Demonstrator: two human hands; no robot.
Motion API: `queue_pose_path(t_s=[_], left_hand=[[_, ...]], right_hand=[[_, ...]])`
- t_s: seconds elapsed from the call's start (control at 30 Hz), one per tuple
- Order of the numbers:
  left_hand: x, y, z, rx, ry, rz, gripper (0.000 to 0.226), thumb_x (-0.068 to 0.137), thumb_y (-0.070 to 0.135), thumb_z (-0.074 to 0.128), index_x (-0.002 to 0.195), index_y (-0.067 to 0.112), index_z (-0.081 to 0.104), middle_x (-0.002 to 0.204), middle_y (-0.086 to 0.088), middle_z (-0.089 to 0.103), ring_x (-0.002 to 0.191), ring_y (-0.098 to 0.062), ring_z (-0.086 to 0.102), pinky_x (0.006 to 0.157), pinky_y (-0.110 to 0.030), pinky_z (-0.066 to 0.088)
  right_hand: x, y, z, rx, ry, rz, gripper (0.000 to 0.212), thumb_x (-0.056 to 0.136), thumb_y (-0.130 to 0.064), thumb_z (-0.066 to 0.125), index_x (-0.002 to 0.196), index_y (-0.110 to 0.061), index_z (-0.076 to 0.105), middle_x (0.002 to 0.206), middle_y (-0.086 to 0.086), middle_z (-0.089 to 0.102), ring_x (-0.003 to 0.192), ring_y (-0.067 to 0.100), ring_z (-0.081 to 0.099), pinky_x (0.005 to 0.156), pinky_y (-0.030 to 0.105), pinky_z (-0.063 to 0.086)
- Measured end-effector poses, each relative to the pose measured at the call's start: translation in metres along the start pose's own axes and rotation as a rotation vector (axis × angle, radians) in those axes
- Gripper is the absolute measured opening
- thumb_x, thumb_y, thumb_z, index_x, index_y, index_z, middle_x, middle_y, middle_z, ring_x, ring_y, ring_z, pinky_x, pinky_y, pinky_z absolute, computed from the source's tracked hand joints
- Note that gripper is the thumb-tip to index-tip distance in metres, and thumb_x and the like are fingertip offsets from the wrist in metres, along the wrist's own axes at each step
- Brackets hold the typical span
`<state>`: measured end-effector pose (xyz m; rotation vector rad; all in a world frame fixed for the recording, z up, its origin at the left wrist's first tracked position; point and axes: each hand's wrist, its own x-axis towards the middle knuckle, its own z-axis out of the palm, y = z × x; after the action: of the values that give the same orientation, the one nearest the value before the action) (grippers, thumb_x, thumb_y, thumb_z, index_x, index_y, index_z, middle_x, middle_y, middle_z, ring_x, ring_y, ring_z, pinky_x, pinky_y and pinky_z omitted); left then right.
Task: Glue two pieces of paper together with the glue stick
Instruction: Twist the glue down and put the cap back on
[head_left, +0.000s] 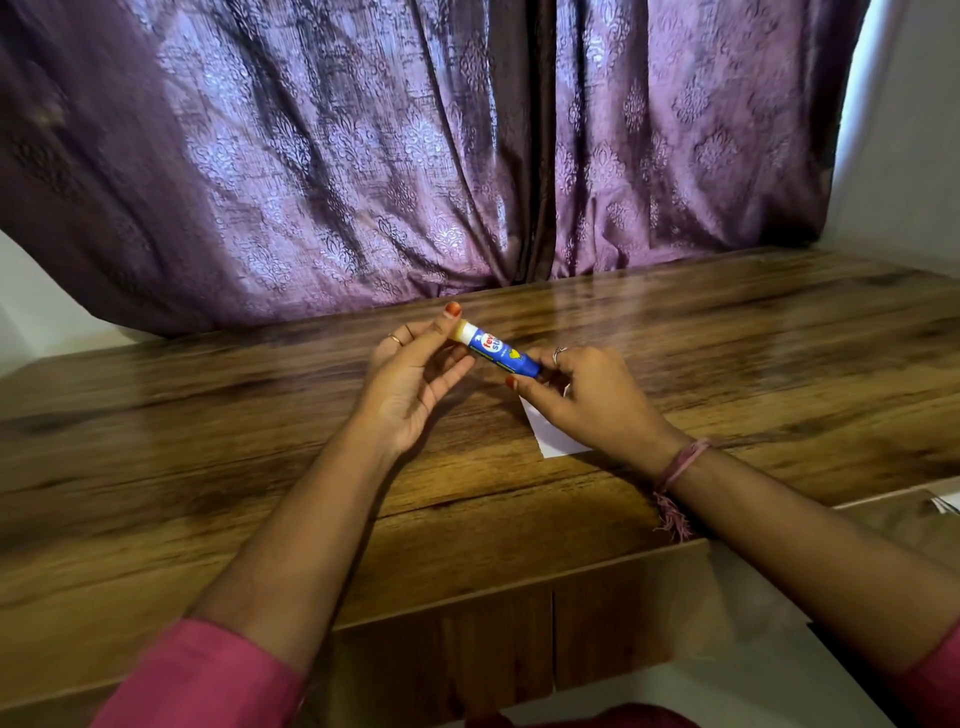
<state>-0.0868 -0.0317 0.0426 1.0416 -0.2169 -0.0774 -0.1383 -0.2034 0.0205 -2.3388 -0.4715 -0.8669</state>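
Note:
A blue glue stick (500, 355) with a white and yellowish end is held level above the wooden table (260, 441), between both hands. My left hand (415, 384) pinches its pale left end between thumb and fingers. My right hand (587, 400) grips the blue right end. White paper (550, 436) lies flat on the table under my right hand, mostly hidden by it; I cannot tell whether it is one sheet or two.
A purple patterned curtain (415, 156) hangs down to the table's far edge. The table's front edge (519, 587) runs just below my forearms. Part of a lower surface with something white on it (930, 506) shows at the right.

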Motion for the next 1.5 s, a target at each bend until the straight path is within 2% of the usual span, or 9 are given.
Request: queue_pose_path(t_s=[0.1, 0.33, 0.67, 0.87, 1.0, 1.13, 1.27, 1.37, 1.5], left_hand=[[0.0, -0.003, 0.001, 0.101, -0.004, 0.048, 0.016, 0.084, 0.013, 0.067, 0.072, 0.018, 0.056, 0.068, 0.005, 0.069, 0.07, -0.006, 0.064, 0.063, -0.022, 0.057], [0.001, -0.007, 0.0, 0.122, 0.011, 0.053, 0.017, 0.085, 0.012, 0.065, 0.072, 0.019, 0.056, 0.07, 0.008, 0.07, 0.076, -0.004, 0.063, 0.071, -0.023, 0.056], [-0.001, -0.015, 0.001, 0.076, -0.031, -0.004, 0.009, 0.087, 0.008, 0.062, 0.079, 0.013, 0.059, 0.078, -0.001, 0.068, 0.082, -0.01, 0.062, 0.085, -0.03, 0.054], [-0.003, -0.019, 0.004, 0.059, -0.035, -0.015, 0.007, 0.088, 0.007, 0.059, 0.085, 0.013, 0.06, 0.082, -0.002, 0.067, 0.083, -0.012, 0.061, 0.086, -0.032, 0.054], [-0.007, -0.021, 0.009, 0.028, -0.113, 0.02, 0.02, 0.088, 0.0, 0.057, 0.099, 0.017, 0.057, 0.089, -0.004, 0.067, 0.077, -0.011, 0.068, 0.077, -0.032, 0.058], [-0.007, -0.023, 0.012, 0.112, -0.15, 0.059, 0.038, 0.085, -0.004, 0.06, 0.111, 0.022, 0.05, 0.08, -0.001, 0.069, 0.071, -0.01, 0.069, 0.067, -0.027, 0.059], [-0.004, -0.022, 0.008, 0.17, -0.153, 0.117, 0.046, 0.083, -0.007, 0.06, 0.115, 0.023, 0.05, 0.086, -0.005, 0.064, 0.075, -0.013, 0.068, 0.073, -0.029, 0.058], [0.003, -0.023, 0.002, 0.307, -0.098, 0.208, 0.056, 0.08, -0.012, 0.062, 0.121, 0.024, 0.049, 0.085, -0.004, 0.063, 0.076, -0.012, 0.065, 0.073, -0.034, 0.056], [0.016, -0.026, -0.009, 0.504, -0.02, 0.292, 0.058, 0.077, -0.015, 0.064, 0.119, 0.02, 0.049, 0.087, -0.001, 0.063, 0.071, -0.004, 0.065, 0.075, -0.029, 0.054]], right_hand=[[0.0, -0.003, 0.001, -0.015, 0.009, -0.022, 0.029, 0.086, -0.02, 0.066, 0.111, -0.005, 0.069, 0.063, 0.001, 0.061, 0.05, 0.001, 0.044, 0.052, 0.013, 0.033], [-0.002, -0.003, 0.004, -0.166, 0.077, -0.097, 0.03, 0.083, -0.031, 0.058, 0.094, -0.007, 0.072, 0.058, 0.011, 0.064, 0.054, 0.03, 0.061, 0.05, 0.033, 0.033], [-0.008, -0.009, 0.001, -0.236, 0.055, -0.117, 0.027, 0.086, -0.027, 0.061, 0.099, -0.005, 0.071, 0.06, 0.008, 0.064, 0.052, 0.024, 0.058, 0.053, 0.024, 0.027], [-0.009, -0.009, 0.0, -0.188, 0.036, -0.09, 0.028, 0.088, -0.024, 0.063, 0.104, -0.002, 0.069, 0.065, 0.01, 0.067, 0.056, 0.024, 0.059, 0.052, 0.031, 0.042], [-0.004, -0.005, 0.001, -0.099, 0.09, -0.039, 0.024, 0.086, -0.028, 0.063, 0.092, -0.007, 0.073, 0.053, -0.002, 0.054, 0.049, 0.014, 0.051, 0.052, 0.021, 0.026], [-0.001, 0.0, 0.004, -0.068, 0.084, -0.015, 0.026, 0.085, -0.032, 0.065, 0.091, -0.009, 0.074, 0.058, -0.001, 0.063, 0.053, 0.005, 0.046, 0.053, 0.02, 0.024], [0.005, 0.006, 0.004, -0.103, -0.014, -0.012, 0.032, 0.08, -0.035, 0.072, 0.103, -0.013, 0.072, 0.074, 0.004, 0.07, 0.064, 0.012, 0.052, 0.057, 0.019, 0.026], [0.007, 0.014, 0.0, -0.088, -0.029, 0.066, 0.037, 0.082, -0.025, 0.071, 0.115, -0.01, 0.066, 0.085, 0.001, 0.064, 0.074, 0.011, 0.052, 0.065, 0.011, 0.028], [0.008, 0.021, -0.006, -0.115, -0.012, 0.165, 0.026, 0.085, -0.015, 0.06, 0.11, -0.015, 0.068, 0.092, 0.003, 0.06, 0.075, 0.01, 0.052, 0.073, 0.017, 0.037]])
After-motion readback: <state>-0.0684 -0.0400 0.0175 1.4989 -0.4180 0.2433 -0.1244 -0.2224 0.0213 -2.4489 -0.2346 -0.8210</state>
